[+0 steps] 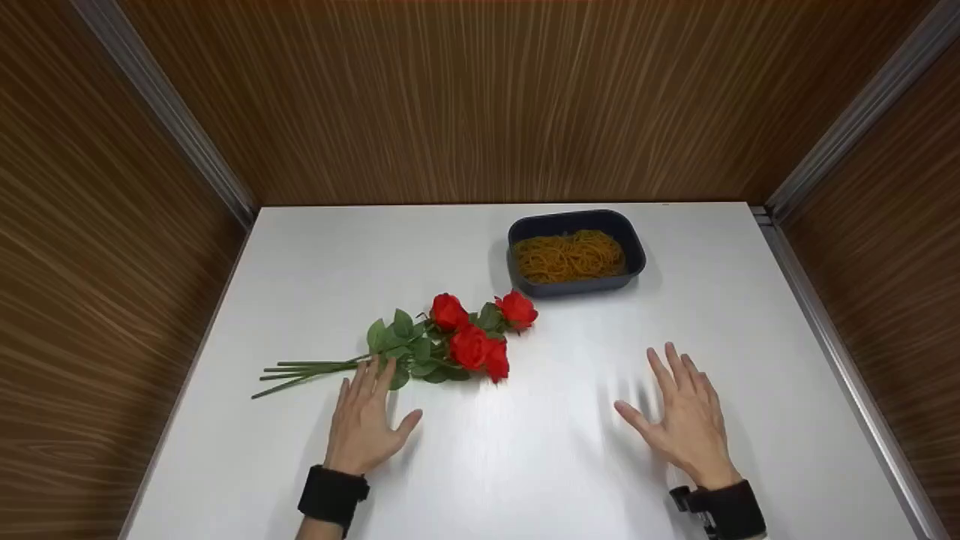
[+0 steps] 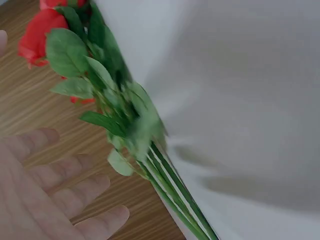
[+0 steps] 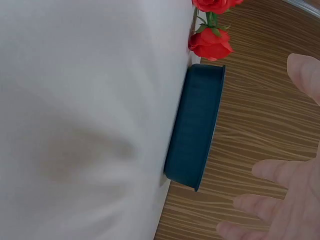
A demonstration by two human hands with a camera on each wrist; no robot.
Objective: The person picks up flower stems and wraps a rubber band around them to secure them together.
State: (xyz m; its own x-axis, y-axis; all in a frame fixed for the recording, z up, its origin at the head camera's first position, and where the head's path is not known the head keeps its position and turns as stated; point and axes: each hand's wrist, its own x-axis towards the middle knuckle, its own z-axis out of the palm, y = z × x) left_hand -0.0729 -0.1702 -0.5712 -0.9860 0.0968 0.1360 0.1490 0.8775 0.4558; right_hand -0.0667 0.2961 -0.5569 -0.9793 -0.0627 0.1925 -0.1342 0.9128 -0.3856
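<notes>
Several red roses [image 1: 469, 346] with green leaves and long stems [image 1: 311, 367] lie on the white table, blooms to the right, stems to the left. My left hand [image 1: 364, 424] is spread with the thumb out, its fingertips overlapping the lower leaves in the head view; it holds nothing. In the left wrist view the leaves [image 2: 67, 52] and stems run past the extended fingers. My right hand [image 1: 686, 427] is also spread over the table at the right, empty. Beyond it stands a dark rectangular container [image 1: 577, 287] with orange-brown noodles [image 1: 570, 257] inside.
Wood-grain panels [image 1: 480, 105] enclose the white table [image 1: 360, 255] at the back and both sides. Metal rails [image 1: 847, 375] run along the panel joints and the right table edge. The container sits near the back edge, just behind the rightmost rose.
</notes>
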